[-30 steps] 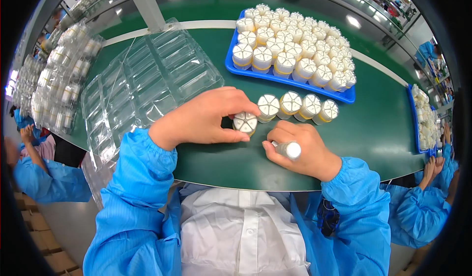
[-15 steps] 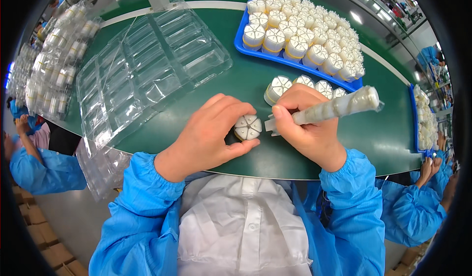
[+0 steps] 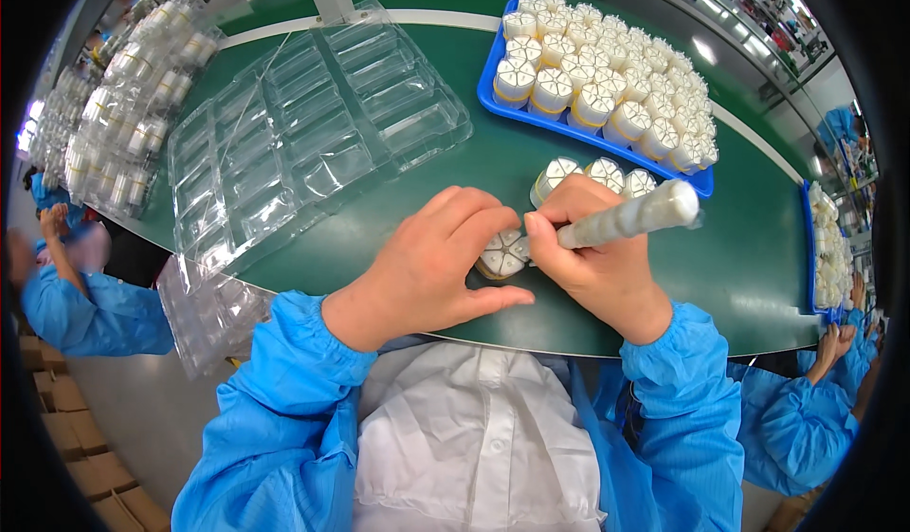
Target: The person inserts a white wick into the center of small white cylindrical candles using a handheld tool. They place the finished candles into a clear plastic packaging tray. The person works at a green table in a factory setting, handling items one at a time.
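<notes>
A round white part (image 3: 501,255) with a top split into wedges and a yellow band round its side rests on the green table. My left hand (image 3: 427,262) curls around it, index finger against its far side and thumb at the near side. A pen-like white tool (image 3: 630,219), its thick handle bulging and wrapped, slants up to the right. My right hand (image 3: 597,265) grips it low between thumb and fingers. The tool's tip is at the part's right edge; my fingers partly hide it. Just beyond my right hand stand more round white parts (image 3: 559,177).
A blue tray (image 3: 599,141) packed with such parts stands at the back right. Left of centre lies a clear plastic blister tray (image 3: 318,138); stacked filled blister trays (image 3: 123,119) rise at far left. Another blue tray (image 3: 813,247) is at far right. Co-workers in blue sleeves sit either side.
The tool's tip has come left from a small gap onto the round part, its handle now more foreshortened. My left thumb sits farther from the part. The whole view has shifted slightly.
</notes>
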### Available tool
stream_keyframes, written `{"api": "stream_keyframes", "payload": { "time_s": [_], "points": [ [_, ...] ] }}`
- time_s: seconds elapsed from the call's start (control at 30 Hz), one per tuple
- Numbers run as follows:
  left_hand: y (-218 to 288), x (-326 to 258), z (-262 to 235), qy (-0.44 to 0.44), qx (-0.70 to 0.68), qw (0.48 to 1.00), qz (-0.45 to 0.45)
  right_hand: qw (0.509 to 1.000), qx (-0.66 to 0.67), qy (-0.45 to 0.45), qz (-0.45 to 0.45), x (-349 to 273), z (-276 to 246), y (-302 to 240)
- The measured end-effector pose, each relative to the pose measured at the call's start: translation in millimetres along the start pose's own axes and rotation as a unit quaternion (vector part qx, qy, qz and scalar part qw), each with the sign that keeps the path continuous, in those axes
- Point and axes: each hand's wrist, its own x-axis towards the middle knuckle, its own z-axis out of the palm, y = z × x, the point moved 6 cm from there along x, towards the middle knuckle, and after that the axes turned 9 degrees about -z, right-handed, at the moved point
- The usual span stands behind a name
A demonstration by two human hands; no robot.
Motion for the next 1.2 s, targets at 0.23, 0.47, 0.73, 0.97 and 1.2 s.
{"api": "stream_keyframes", "payload": {
  "time_s": [0.23,0.47,0.73,0.97,1.2],
  "points": [
    [7,-6,5,0.054,0.029,0.997,-0.040,0.999,0.028,0.015,-0.001,-5,0,1],
    [9,-7,6,0.010,-0.036,0.999,-0.021,0.997,0.061,0.051,0.014,-3,-13,4],
    [11,-7,9,0.012,-0.036,0.999,-0.024,0.999,0.035,0.019,0.005,-11,-5,4],
    [13,-6,15,0.054,0.045,0.995,-0.077,1.000,0.014,0.006,0.020,-11,-5,2],
    [13,-10,13,0.037,-0.032,0.996,-0.070,0.997,0.058,0.051,0.013,-9,-16,4]
  ]
}}
